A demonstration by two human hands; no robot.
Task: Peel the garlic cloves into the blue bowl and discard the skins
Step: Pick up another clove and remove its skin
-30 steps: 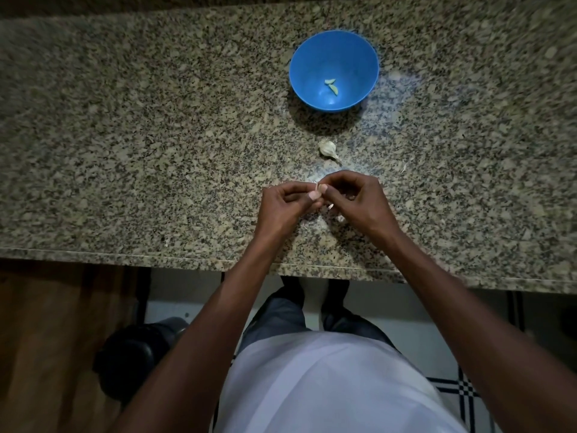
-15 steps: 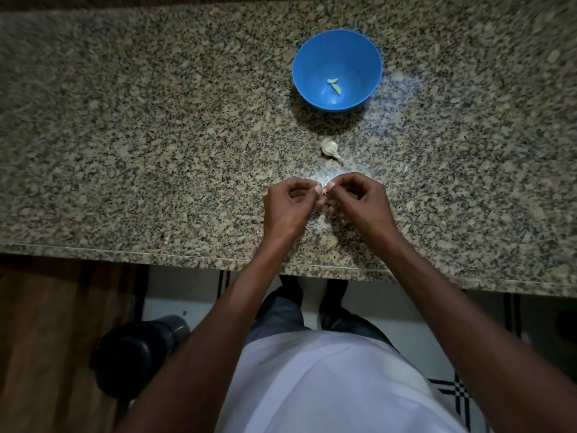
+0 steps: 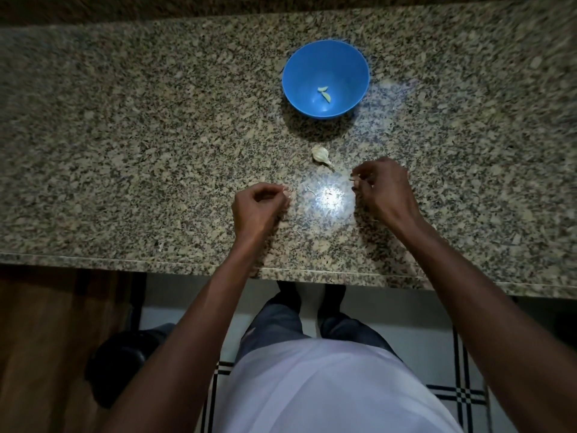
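The unpeeled garlic piece [image 3: 320, 154] on the counter [image 3: 125, 151] looks light and papery; pinch its plump body. Both hands' grips, left hand [image 3: 259, 207] and right hand [image 3: 382, 189], are curled; contents unclear.

blue bowl [image 3: 352, 73], speckled granite counter [image 3: 125, 135] — beige-black

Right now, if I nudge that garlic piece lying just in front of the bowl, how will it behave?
The garlic looks small and papery, so probably very light: a nudge should send it skidding across the polished counter. Its bulbous body with a tapered tail suggests it would pivot, not roll straight. The skin may flake.
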